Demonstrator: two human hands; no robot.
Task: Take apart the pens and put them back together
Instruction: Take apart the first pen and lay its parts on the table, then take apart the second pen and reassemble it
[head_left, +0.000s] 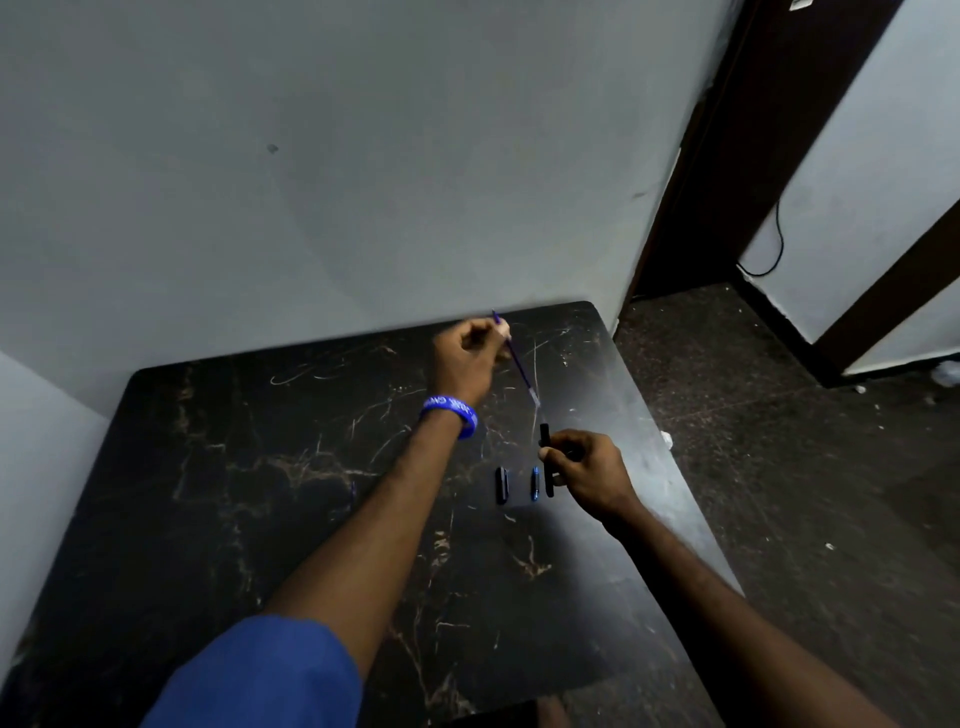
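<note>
My left hand (467, 358), with a blue wristband on the wrist, pinches a thin blue pen refill (519, 366) raised above the far part of the black marble table (260, 467). The refill slants down toward my right hand (587, 470). That hand grips a black pen cap (545, 441), held upright just above the table. A clear barrel between the two hands is too faint to make out. Two small pen parts lie side by side on the table left of my right hand: a black one (501, 485) and a blue one (535, 483).
The table stands in a corner against a grey wall (363, 156). Its right edge drops to a dark speckled floor (805, 467). A dark door frame (727, 156) and a black cable are at the far right.
</note>
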